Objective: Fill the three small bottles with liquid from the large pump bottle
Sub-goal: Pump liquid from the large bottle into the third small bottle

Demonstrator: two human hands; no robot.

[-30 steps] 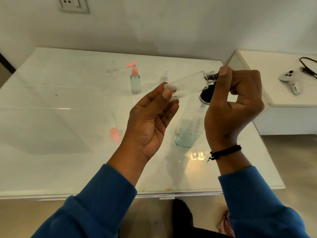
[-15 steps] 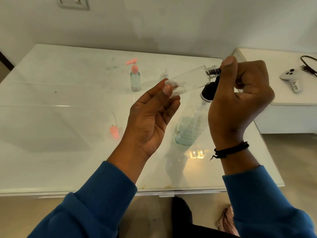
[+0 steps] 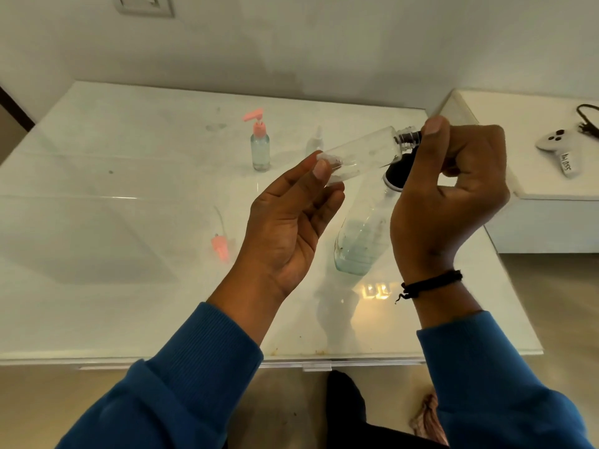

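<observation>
A small clear bottle with an uncapped threaded neck lies nearly level in the air between my hands. My left hand pinches its base between thumb and fingertips. My right hand grips its neck, thumb on top. Below it on the white table stands the large clear bottle with a black cap and a little bluish liquid. At the back stands a small bottle with a pink pump, holding liquid. Beside it is another small clear bottle. A loose pink pump head with its tube lies left of my left hand.
A low white cabinet stands to the right, bearing a white game controller and a black cable. A wall socket sits on the wall behind the table. Floor shows below the table's front edge.
Both hands keep their hold on the small clear bottle and have shifted only slightly. Nothing on the table has moved.
</observation>
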